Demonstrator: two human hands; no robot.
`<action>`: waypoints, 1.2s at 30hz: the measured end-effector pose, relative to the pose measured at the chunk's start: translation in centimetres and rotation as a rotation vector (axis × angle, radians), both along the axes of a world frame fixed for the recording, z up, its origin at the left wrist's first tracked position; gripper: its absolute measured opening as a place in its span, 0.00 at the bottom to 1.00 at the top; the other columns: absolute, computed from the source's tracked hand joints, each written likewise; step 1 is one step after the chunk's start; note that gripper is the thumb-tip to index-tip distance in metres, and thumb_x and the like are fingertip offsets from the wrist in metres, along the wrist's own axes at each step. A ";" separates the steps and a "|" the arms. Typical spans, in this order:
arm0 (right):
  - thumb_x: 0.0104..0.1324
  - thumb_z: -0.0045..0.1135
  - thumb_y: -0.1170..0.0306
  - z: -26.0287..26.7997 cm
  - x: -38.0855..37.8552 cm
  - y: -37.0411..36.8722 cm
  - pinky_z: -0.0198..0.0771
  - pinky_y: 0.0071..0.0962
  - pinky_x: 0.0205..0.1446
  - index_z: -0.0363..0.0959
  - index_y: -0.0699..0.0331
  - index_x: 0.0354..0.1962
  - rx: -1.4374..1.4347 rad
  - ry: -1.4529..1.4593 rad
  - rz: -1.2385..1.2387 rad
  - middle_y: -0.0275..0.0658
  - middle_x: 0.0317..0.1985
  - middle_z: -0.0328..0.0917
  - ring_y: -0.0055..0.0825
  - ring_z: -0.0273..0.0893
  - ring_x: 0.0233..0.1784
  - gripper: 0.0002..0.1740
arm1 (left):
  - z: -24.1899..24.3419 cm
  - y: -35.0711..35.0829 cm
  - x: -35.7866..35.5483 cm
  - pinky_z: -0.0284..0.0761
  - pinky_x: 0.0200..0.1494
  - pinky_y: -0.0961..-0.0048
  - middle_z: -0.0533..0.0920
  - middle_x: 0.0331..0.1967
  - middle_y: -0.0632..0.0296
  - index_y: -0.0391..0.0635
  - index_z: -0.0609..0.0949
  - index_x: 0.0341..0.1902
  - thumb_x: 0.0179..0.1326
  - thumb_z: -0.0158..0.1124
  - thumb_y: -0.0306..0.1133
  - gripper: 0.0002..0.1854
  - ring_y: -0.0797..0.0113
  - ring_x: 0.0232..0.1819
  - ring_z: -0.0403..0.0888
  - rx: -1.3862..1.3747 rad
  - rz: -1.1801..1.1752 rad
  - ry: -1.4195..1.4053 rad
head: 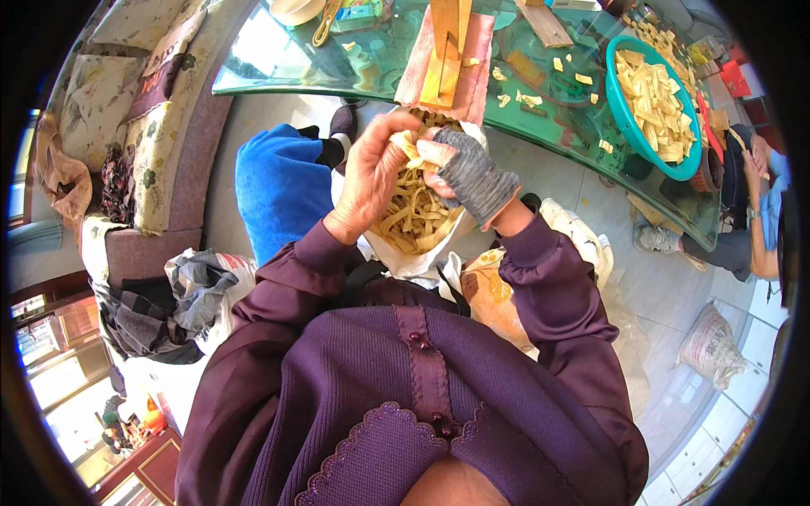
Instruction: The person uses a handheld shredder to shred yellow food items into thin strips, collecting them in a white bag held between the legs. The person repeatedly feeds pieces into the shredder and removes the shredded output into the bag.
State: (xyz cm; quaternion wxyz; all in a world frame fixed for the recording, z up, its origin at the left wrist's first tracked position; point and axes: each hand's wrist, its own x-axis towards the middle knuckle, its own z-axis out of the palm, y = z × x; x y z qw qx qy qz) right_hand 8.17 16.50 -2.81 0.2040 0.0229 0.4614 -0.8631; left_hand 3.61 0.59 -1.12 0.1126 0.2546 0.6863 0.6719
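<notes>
My left hand (374, 174), bare, and my right hand (471, 171), in a grey fingerless knitted glove, meet over an open white sack (405, 269). Between their fingertips is a pale yellow curled strip (408, 147), pinched by both; what it is made of I cannot tell. Many similar yellowish peeled strips (417, 218) lie inside the sack. Just beyond my hands, a wooden stand (441, 79) with an upright part rests on a pink towel (478, 63) at the edge of the glass table.
A glass table (550, 136) spans the front, with scattered pale pieces, a wooden board (544, 24) and a teal basin (610, 95) full of flat yellowish pieces. Another person's hands (756, 161) are at the far right. A sofa (218, 133) stands left; a stuffed sack (712, 345) lies on the right floor.
</notes>
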 end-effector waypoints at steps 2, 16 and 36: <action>0.67 0.48 0.63 -0.7 -0.3 0.0 0.62 0.18 0.20 0.70 0.62 0.37 -0.162 -0.111 0.015 0.34 0.21 0.69 0.19 0.68 0.19 0.11 | -0.6 -0.3 -0.1 0.70 0.41 0.76 0.73 0.32 0.62 0.40 0.73 0.44 0.67 0.51 0.27 0.06 0.70 0.35 0.72 -0.154 0.016 0.164; 0.59 0.55 0.68 -0.1 0.1 0.2 0.71 0.31 0.40 0.73 0.63 0.44 1.320 0.945 -0.382 0.41 0.34 0.75 0.34 0.75 0.37 0.15 | 0.4 -0.6 -1.6 0.74 0.52 0.75 0.76 0.46 0.63 0.39 0.72 0.49 0.68 0.43 0.26 0.11 0.76 0.44 0.76 0.085 -0.256 -0.657; 0.68 0.50 0.60 0.8 -1.1 -1.2 0.53 0.11 0.14 0.66 0.63 0.34 -0.046 -0.211 -0.458 0.29 0.17 0.62 0.13 0.58 0.13 0.13 | 0.4 0.0 -0.9 0.71 0.30 0.84 0.78 0.23 0.67 0.38 0.76 0.33 0.61 0.59 0.22 0.02 0.80 0.25 0.75 -0.025 0.021 -0.094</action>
